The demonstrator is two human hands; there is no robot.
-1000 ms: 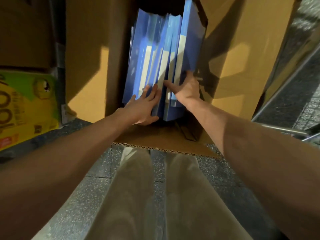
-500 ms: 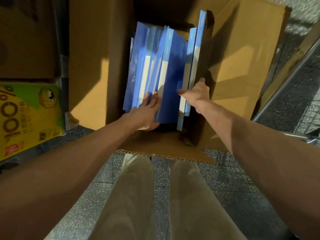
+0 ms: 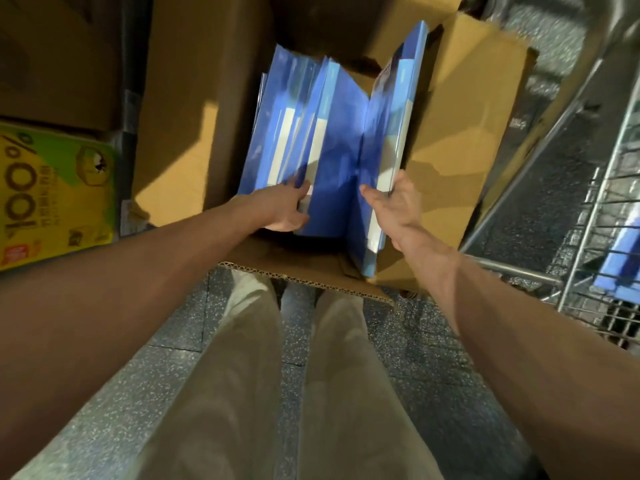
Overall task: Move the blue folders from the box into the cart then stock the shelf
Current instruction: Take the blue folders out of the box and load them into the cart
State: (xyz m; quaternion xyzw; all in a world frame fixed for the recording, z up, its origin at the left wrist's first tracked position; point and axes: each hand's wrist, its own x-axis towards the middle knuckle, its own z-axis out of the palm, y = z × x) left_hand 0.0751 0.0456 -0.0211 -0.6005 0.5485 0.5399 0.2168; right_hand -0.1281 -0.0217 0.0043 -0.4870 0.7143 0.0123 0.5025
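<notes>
Speckled grey floor lies under an open corrugated cardboard box, where glossy blue folders with white spine strips stand on edge; the left hand curls its fingers over the near ends of the left bunch. The right hand pinches a thin sheaf of them, thumb on the inner face and fingers behind, tipped rightward away from the rest. Another flat blue folder lies in the wire cart at right.

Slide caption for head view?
Right hand grips a few blue folders in the box; left hand holds the stack.
</notes>
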